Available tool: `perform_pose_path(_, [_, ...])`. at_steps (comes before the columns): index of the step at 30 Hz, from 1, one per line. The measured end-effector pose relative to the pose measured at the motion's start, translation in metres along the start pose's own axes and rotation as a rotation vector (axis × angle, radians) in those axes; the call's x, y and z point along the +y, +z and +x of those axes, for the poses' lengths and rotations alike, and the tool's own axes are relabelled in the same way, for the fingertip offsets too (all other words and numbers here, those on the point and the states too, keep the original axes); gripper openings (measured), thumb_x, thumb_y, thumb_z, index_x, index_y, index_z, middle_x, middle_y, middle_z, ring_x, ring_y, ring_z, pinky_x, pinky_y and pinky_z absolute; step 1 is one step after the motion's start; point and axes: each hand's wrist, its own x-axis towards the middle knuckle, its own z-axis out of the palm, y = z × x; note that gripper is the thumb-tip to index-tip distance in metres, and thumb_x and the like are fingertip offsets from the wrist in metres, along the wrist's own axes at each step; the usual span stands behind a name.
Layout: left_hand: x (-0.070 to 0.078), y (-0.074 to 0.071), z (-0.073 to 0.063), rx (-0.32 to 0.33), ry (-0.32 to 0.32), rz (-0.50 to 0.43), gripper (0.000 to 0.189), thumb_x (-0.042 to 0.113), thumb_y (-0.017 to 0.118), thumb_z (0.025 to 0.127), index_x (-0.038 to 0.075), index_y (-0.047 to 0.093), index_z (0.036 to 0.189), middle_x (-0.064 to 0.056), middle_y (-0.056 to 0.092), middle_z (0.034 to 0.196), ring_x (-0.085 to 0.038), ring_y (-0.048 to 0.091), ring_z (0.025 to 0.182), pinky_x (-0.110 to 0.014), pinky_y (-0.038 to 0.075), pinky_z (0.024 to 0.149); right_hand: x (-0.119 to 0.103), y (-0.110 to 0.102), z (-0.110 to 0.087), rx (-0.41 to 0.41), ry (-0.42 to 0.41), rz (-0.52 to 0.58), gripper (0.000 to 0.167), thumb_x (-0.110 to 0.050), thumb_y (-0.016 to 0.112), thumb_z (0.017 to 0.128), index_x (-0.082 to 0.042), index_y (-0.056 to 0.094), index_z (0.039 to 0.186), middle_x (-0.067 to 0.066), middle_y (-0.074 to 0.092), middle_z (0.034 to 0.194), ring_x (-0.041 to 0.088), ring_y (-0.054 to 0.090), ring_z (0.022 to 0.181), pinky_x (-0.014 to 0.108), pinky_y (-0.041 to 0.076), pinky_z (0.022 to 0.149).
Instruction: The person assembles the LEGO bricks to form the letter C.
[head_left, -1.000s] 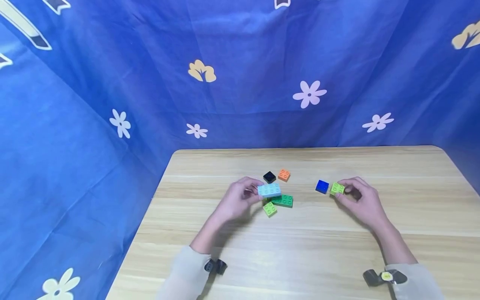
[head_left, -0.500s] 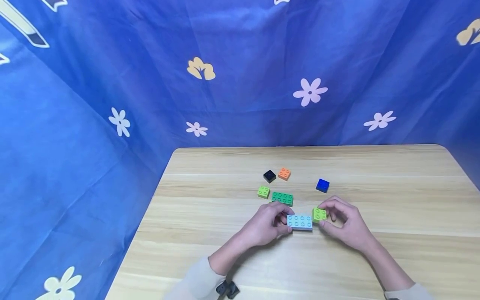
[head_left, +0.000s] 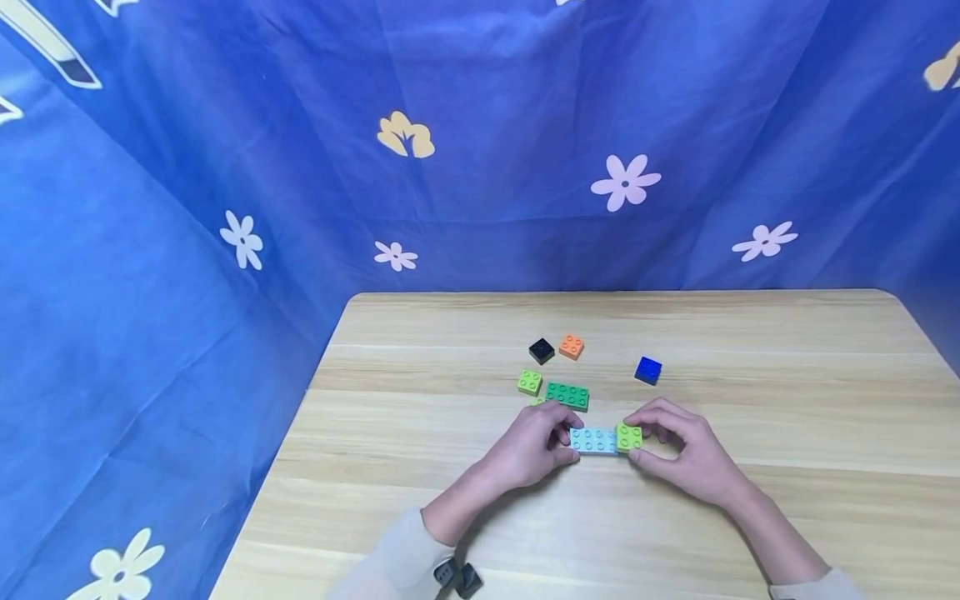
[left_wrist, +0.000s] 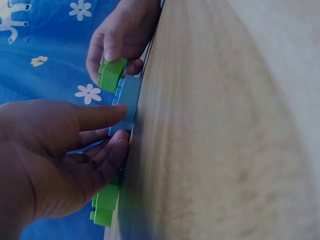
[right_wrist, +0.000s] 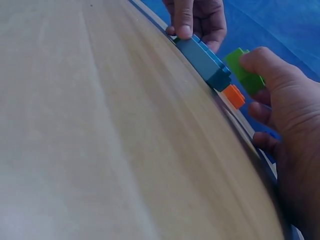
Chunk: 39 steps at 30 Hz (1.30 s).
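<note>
Left hand [head_left: 532, 446] reaching in low, thumb and fingertips pinching the left end of an oblong light-blue brick [head_left: 593, 441], smooth, two stud rows, on or just above the wood-grain tabletop [head_left: 570, 533]; right hand [head_left: 688, 450] angled inward, pinching a squarish four-stud lime brick [head_left: 628, 437] over blue's right end; contact unclear.

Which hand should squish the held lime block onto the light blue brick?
Probably the right hand, which pinches the lime block over one end of the light blue brick. The left hand grips that brick's other end, so it seems better for holding it steady.
</note>
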Motion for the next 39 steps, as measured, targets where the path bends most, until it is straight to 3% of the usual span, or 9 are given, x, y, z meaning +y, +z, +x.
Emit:
perform_pose_path(17, [-0.002,0.001,0.001,-0.008,0.011,0.026,0.031,0.003,0.085,0.087,0.004,0.072,0.116,0.0,0.067,0.1,-0.008,0.063,0.085,-0.016,0.053,0.078,-0.001,0.012,0.001,0.007,-0.04,-0.109,0.045,-0.009,0.089,0.085,-0.025,0.076,0.125,-0.011,0.068,0.118,0.013,0.064,0.095,0.023,0.052,0.076])
perform_pose_path(27, [-0.003,0.002,0.0,-0.002,-0.004,0.036,0.032,0.004,0.086,0.087,0.005,0.072,0.116,0.001,0.065,0.099,-0.004,0.059,0.084,-0.015,0.052,0.076,-0.003,0.019,0.004,0.031,-0.039,-0.135,0.048,-0.005,0.09,0.08,-0.024,0.076,0.122,-0.012,0.061,0.101,0.012,0.058,0.086,0.022,0.05,0.072])
perform_pose_path(30, [-0.003,0.001,0.001,-0.012,0.003,0.038,0.032,0.005,0.086,0.087,0.004,0.072,0.116,0.0,0.065,0.098,-0.004,0.059,0.084,-0.015,0.052,0.075,-0.005,0.019,0.004,0.044,-0.024,-0.14,0.048,-0.007,0.091,0.08,-0.024,0.076,0.122,-0.009,0.062,0.108,0.014,0.059,0.091,0.023,0.05,0.075])
perform_pose_path(35, [-0.005,-0.014,0.002,-0.06,0.048,0.01,0.035,0.009,0.085,0.089,0.004,0.071,0.121,-0.003,0.068,0.104,-0.004,0.061,0.083,-0.017,0.054,0.072,-0.006,0.02,0.005,-0.002,0.032,-0.109,0.045,-0.013,0.09,0.085,-0.022,0.072,0.126,-0.012,0.067,0.122,0.012,0.065,0.107,0.021,0.054,0.088])
perform_pose_path(39, [-0.01,-0.035,0.003,-0.016,0.037,-0.004,0.035,0.009,0.084,0.09,0.004,0.071,0.122,-0.006,0.071,0.111,-0.006,0.063,0.081,-0.021,0.057,0.069,-0.006,0.019,0.006,-0.022,0.066,-0.122,0.044,-0.016,0.089,0.087,-0.021,0.071,0.128,-0.016,0.068,0.121,0.009,0.066,0.111,0.019,0.053,0.096])
